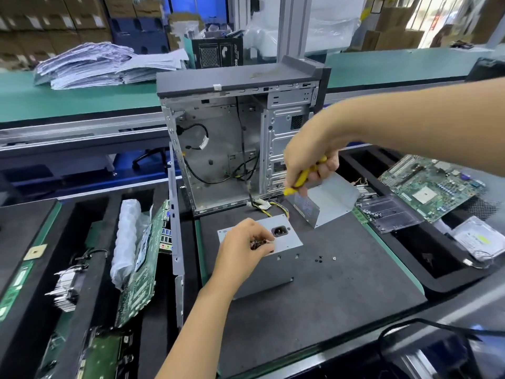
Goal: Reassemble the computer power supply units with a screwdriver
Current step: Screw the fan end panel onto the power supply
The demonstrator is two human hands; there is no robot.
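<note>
The left hand (243,246) has its fingers (263,247) curled down onto the top plate of the power supply unit (284,243), pinching something small and dark there, seemingly a screw, though it is too small to tell. The unit lies on the dark mat of the worktop (341,291), just in front of the open computer case (235,149), socket side up. The right hand (310,162) is clenched round the yellow screwdriver (302,177), raised over the loose metal cover (328,201) lying apart to the right. I judge the step to be seating a screw: steady the plate, stand the screw straight in its hole, then bring the tip down square. A few loose screws (319,259) wait on the mat. Readable writing is scarce: the black box (217,51) behind shows what looks like "850"; other labels are blurred
</note>
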